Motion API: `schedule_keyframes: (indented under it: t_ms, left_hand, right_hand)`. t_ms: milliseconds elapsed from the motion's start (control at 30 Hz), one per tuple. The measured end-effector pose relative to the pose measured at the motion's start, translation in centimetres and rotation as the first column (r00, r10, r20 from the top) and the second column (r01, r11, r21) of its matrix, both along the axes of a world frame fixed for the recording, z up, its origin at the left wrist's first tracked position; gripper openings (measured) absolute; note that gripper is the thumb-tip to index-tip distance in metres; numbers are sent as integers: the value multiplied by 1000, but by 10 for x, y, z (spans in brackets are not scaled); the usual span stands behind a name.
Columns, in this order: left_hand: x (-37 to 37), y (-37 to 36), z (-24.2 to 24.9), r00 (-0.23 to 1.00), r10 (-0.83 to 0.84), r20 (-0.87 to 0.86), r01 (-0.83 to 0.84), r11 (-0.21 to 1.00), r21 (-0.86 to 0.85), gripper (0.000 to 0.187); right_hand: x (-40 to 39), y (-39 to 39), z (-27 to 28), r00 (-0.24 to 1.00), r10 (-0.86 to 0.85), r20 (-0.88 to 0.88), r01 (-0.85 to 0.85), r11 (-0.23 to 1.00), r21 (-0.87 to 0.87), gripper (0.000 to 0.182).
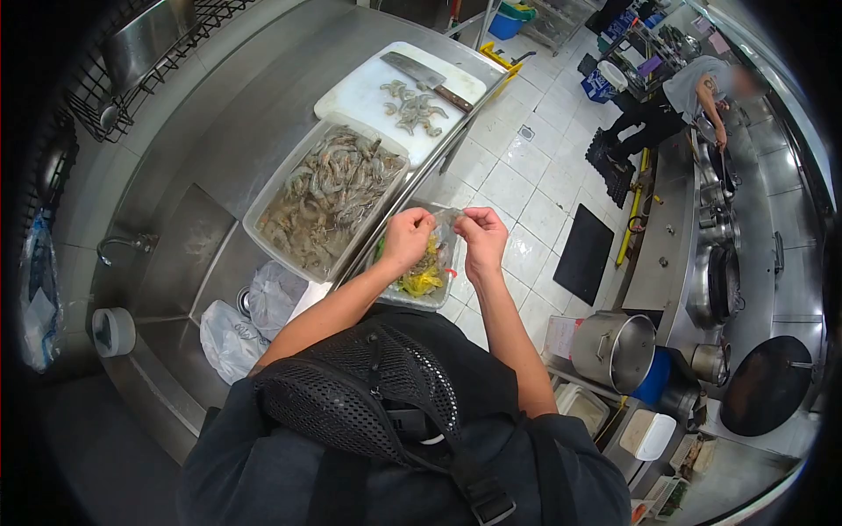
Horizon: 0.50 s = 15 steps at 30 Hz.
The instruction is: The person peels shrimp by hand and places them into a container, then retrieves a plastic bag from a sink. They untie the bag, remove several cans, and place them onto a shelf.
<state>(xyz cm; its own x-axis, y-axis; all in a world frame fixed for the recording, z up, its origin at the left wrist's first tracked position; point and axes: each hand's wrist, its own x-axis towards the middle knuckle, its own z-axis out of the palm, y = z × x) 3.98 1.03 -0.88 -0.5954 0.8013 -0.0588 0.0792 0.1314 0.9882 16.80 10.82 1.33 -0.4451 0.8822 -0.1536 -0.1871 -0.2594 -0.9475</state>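
My left hand (409,237) and my right hand (481,237) are close together in front of me, fingers pinched. Between their fingertips is a small greyish thing that looks like a shrimp (447,216), partly hidden by the fingers. Just below them is a bin lined with a clear bag (436,298), holding yellow and green scraps. To the left of my hands, a plastic tub (254,219) is full of raw shrimp (329,184) in murky liquid. Beyond it, several shrimp (412,110) lie on a white cutting board (351,88) beside a cleaver (430,79).
A steel sink counter (202,123) runs along my left, with a faucet (127,248) and crumpled plastic bags (232,337). Another person (693,92) stands at the stoves at far right. A large pot (614,351) stands to my right, and a black mat (583,254) lies on the tiled floor.
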Motion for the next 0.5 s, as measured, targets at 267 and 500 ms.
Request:
schedule_keyframes:
  t_ms: [267, 500]
  left_hand:
    - [-6, -14, -55, 872, -101, -478, 8, 981, -193, 38]
    - [-99, -30, 12, 789, 138, -599, -189, 982, -23, 17]
  right_hand:
    - [33, 18, -71, 956, -195, -218, 22, 791, -612, 25]
    - [61, 25, -192, 995, -60, 83, 101, 671, -735, 28]
